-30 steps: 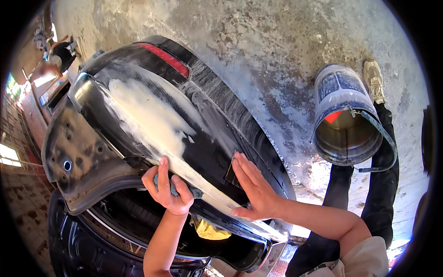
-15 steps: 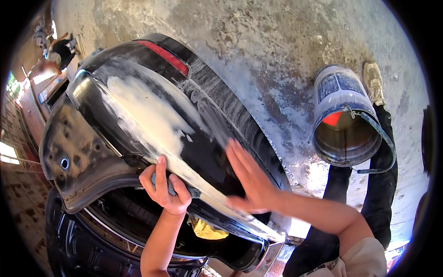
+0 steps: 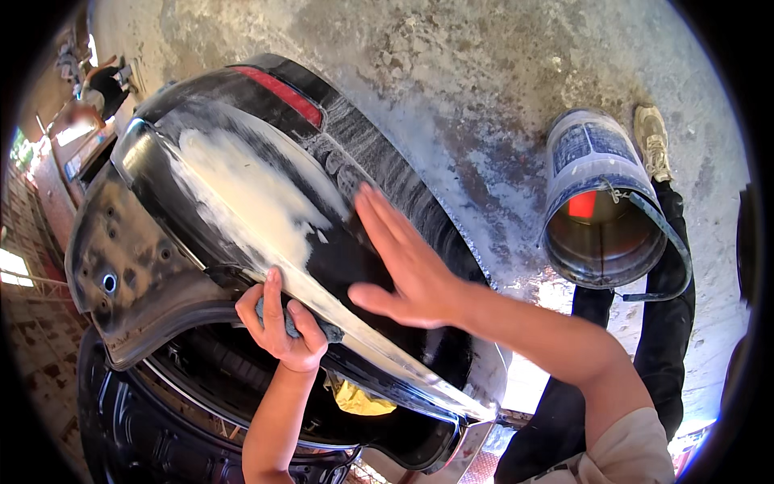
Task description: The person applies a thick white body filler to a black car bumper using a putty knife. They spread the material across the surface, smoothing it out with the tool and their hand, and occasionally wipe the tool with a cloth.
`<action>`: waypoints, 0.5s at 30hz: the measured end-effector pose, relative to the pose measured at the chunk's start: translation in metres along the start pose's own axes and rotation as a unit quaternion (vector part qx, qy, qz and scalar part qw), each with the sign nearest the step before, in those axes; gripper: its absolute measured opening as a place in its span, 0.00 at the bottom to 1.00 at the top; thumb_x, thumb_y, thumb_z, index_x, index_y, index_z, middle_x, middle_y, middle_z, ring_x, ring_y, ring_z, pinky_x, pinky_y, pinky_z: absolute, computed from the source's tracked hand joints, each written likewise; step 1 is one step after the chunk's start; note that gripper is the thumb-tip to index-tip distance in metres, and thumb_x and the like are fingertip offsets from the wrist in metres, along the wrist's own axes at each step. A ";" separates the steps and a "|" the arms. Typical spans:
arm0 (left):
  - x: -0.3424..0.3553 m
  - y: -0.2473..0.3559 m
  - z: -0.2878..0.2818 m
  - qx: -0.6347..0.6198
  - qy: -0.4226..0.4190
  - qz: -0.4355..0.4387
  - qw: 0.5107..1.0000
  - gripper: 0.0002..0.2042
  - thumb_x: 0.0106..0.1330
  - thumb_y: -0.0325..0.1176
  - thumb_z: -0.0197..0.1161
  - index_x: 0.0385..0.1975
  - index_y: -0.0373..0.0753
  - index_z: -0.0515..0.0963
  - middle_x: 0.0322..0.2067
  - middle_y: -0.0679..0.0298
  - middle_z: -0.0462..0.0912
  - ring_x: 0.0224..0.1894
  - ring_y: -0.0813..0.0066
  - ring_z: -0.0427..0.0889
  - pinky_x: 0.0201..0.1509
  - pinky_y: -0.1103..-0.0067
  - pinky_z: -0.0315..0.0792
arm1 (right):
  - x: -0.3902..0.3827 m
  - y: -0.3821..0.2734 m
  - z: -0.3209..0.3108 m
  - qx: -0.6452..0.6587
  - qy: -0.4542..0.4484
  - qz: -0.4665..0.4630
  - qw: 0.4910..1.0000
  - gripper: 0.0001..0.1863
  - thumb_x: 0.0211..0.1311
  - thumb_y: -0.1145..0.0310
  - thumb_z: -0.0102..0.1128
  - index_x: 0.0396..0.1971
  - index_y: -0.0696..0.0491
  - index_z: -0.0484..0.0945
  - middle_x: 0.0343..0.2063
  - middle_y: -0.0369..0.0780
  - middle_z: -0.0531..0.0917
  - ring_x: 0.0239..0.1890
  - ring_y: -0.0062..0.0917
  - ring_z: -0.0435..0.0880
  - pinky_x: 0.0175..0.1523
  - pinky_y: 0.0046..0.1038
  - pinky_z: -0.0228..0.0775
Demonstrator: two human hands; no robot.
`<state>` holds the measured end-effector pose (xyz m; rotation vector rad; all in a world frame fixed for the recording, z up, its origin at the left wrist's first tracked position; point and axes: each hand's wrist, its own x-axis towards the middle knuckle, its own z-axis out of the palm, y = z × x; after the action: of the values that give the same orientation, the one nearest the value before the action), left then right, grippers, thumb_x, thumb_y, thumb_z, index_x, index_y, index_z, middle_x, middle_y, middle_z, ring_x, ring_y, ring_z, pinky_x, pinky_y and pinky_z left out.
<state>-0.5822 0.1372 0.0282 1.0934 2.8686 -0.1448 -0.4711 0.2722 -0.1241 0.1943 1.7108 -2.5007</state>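
Black curved car body panel [image 3: 242,210], patched with whitish filler [image 3: 250,202], long axis running from upper left to lower right. Right hand [image 3: 403,258] lies flat on it, fingers [image 3: 379,218] spread and pointing up-left along that axis. Left hand [image 3: 278,323] (nearer the lower edge) has fingers clamped on a small grey pad [image 3: 310,327].

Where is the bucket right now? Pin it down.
In the head view the bucket lies at the right on the concrete floor, its open mouth toward the camera, beside the black car panel and just beyond the right hand.
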 end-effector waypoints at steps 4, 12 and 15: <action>0.000 0.001 0.000 -0.007 0.003 -0.002 1.000 0.23 0.62 0.29 0.53 0.57 0.28 0.79 0.42 0.49 0.76 0.40 0.57 0.74 0.45 0.66 0.72 | -0.010 -0.003 -0.003 -0.017 -0.012 0.015 1.000 0.56 0.63 0.43 0.62 0.75 0.66 0.45 0.75 0.59 0.49 0.78 0.52 0.47 0.79 0.47 0.42; 0.000 0.001 -0.005 0.003 -0.033 0.004 0.999 0.23 0.66 0.27 0.51 0.59 0.24 0.75 0.47 0.44 0.79 0.45 0.54 0.75 0.49 0.65 0.74 | 0.003 -0.006 -0.003 -0.014 0.002 0.029 0.999 0.56 0.64 0.41 0.61 0.75 0.67 0.45 0.75 0.60 0.49 0.78 0.53 0.47 0.79 0.47 0.43; -0.001 0.002 -0.006 0.005 -0.036 0.005 0.999 0.23 0.66 0.27 0.51 0.59 0.23 0.75 0.47 0.43 0.79 0.45 0.54 0.75 0.49 0.65 0.74 | 0.020 0.001 -0.002 -0.026 0.016 0.009 0.999 0.55 0.65 0.42 0.61 0.74 0.68 0.45 0.74 0.61 0.50 0.77 0.54 0.48 0.79 0.47 0.42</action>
<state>-0.5809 0.1388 0.0346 1.0798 2.8017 -0.1958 -0.4904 0.2734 -0.1287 0.2451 1.7761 -2.4501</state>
